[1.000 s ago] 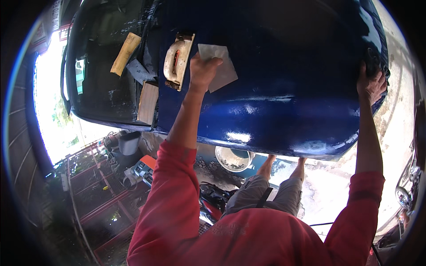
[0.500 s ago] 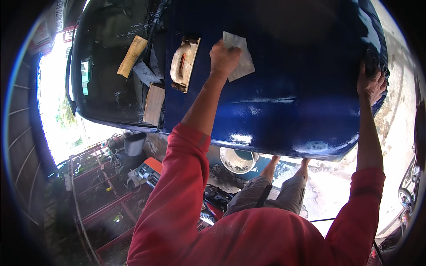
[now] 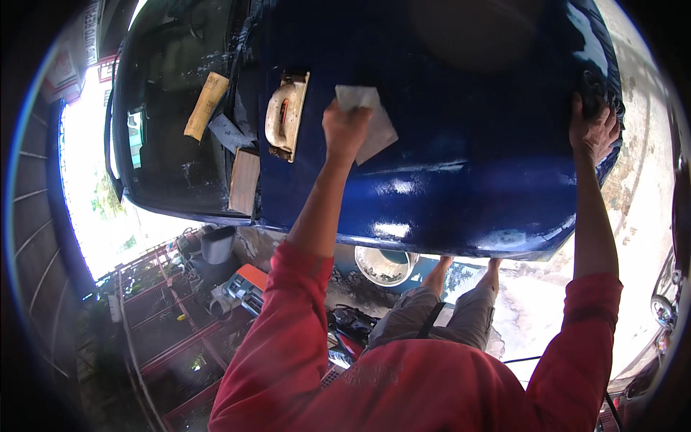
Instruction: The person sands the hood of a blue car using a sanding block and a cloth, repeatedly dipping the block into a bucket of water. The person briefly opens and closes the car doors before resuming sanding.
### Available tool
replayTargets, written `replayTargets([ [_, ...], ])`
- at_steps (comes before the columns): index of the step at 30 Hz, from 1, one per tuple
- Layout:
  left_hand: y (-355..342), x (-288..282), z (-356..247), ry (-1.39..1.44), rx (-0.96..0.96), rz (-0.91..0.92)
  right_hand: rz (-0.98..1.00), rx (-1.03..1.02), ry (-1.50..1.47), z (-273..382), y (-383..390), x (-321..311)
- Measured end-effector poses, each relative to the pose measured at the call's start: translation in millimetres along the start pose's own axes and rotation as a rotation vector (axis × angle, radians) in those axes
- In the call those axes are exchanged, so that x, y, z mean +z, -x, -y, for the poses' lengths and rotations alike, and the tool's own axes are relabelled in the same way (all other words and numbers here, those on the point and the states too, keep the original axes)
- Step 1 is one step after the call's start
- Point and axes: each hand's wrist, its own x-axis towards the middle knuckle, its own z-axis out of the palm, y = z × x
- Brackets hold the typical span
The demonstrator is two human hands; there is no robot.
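Note:
A blue car hood [image 3: 461,93] lies in front of me, wet and shiny in places. My left hand [image 3: 345,131] is closed on a light grey sheet of sandpaper [image 3: 376,129], held over the hood's surface. On the right, my right hand [image 3: 596,133] grips a dark, bunched-up cloth [image 3: 592,90] at the hood's front edge. Just left of the sandpaper sits a hand sander [image 3: 286,115], off-white with a handle on top.
Near the windshield [image 3: 173,108] lie a yellowish strip [image 3: 206,106], a grey folded piece [image 3: 230,133] and a wooden block [image 3: 244,181]. Below the hood's near side stands a white bucket [image 3: 385,265]. An orange-topped case [image 3: 250,284] and a red-framed rack are at lower left.
My left hand has drawn the sandpaper toward me across the hood. My right hand stays with the cloth at the front edge. The whole view has shifted slightly.

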Motion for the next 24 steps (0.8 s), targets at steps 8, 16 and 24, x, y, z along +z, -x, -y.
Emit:
replayTargets([
  [8, -45.7, -55.5, 18.4, 0.079, -0.243, 0.066, -0.006, -0.001, 0.006, 6.5, 0.5, -7.7],
  [16, -4.3, 64.0, -16.8, -0.248, 0.401, 0.364, 0.011, -0.004, 0.021, 2.3, -0.6, -4.2],
  [24, 254.1, 114.5, -16.6, 0.263, 0.077, 0.345, -0.027, -0.092, -0.018, -12.5, -6.3, 6.6],
])
